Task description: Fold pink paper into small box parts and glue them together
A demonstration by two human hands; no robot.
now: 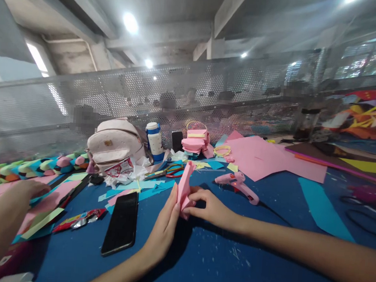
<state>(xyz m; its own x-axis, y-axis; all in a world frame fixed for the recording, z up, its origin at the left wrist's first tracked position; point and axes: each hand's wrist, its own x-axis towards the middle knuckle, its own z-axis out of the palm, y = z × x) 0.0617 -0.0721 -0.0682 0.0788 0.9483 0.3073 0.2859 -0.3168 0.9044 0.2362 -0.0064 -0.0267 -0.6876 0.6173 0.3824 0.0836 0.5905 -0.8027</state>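
Observation:
A folded pink paper piece [185, 184] stands upright between my two hands above the blue table. My left hand [165, 225] presses flat fingers along its left side. From the right, my right hand [207, 207] pinches its lower edge between thumb and fingers. Just beyond my right hand lies a pink glue gun [240, 186] with a small red light and a black cord. A black phone [120, 224] lies on the table left of my left hand. Orange-handled scissors [173, 171] rest behind the paper piece.
At the left edge, another person's hand [13, 197] reaches over paper strips. A white backpack [118, 142], a bottle [155, 141] and a pink paper basket [195, 140] stand at the back. Large pink sheets [267, 157] and a blue strip [323, 206] lie right. A perforated metal screen [140, 90] runs behind.

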